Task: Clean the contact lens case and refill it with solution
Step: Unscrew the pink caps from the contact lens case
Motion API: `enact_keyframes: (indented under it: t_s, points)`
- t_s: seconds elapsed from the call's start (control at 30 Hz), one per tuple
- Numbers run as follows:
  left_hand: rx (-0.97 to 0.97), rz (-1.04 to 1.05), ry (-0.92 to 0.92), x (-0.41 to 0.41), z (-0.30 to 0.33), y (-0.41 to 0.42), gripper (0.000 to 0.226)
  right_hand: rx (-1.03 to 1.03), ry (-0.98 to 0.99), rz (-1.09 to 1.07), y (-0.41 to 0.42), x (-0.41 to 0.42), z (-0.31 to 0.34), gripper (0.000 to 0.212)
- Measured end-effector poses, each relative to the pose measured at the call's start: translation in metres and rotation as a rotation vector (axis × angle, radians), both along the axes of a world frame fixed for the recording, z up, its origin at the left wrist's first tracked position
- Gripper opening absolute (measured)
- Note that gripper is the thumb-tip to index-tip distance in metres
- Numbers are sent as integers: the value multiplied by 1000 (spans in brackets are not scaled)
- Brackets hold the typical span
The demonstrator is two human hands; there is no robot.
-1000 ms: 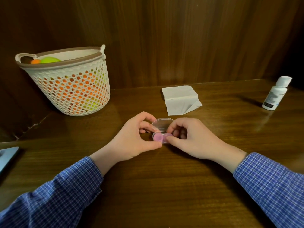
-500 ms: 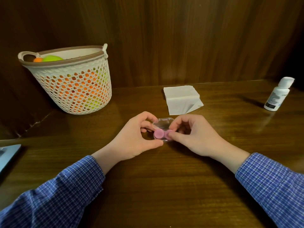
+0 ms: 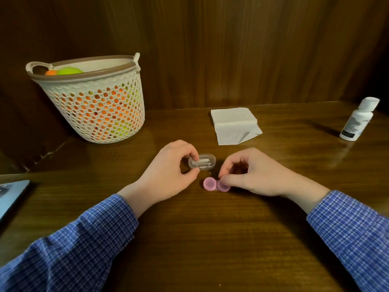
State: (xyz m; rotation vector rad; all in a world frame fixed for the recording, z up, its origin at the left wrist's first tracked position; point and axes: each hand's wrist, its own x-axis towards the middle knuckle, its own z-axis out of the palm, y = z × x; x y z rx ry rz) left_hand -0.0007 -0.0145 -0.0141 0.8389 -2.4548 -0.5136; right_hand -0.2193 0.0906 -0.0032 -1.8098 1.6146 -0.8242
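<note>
At the centre of the frame, slightly below the middle, lay the pink lens case (image 3: 216, 185), two joined round cups resting on the wooden table (image 3: 189, 239) with both caps seemingly on. Our right hand (image 3: 254, 173) pinched its right cup between curled thumb and fingertips. Just up and to the left, apart from the pink case, sat a small clear box (image 3: 202, 162), which our left hand (image 3: 168, 173) gripped at its left end between thumb and bent forefinger. Higher, at centre right, lay a folded white tissue (image 3: 234, 126); at the far right edge stood the white solution bottle (image 3: 357, 122), capped and well apart from both hands. At upper left stood a perforated basket (image 3: 99, 114) holding orange and green balls, and a grey flat object (image 3: 10, 194) showed at the left edge.

We judged the task to be at its opening stage: the pink case was out of the clear box, but no cap was off, no wiping had begun, and the bottle was untouched; cleaning and refilling both remained.

Compared with half a second before, when the pink case sat inside the clear box between both hands, the case now lay free on the table, nearer the lower edge, and the two hands had drawn apart.
</note>
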Motion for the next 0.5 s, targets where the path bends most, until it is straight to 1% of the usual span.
enact_keyframes:
  t_s: [0.1, 0.2, 0.5]
  points:
    - [-11, -25, -6, 0, 1, 1, 16, -14, 6, -2, 0, -1, -2, 4]
    - [17, -39, 12, -1, 2, 3, 6, -18, 14, 6, 0, -1, -3, 6]
    - [4, 20, -14, -2, 2, 1, 8, -35, 1, 26, -1, 0, -5, 7]
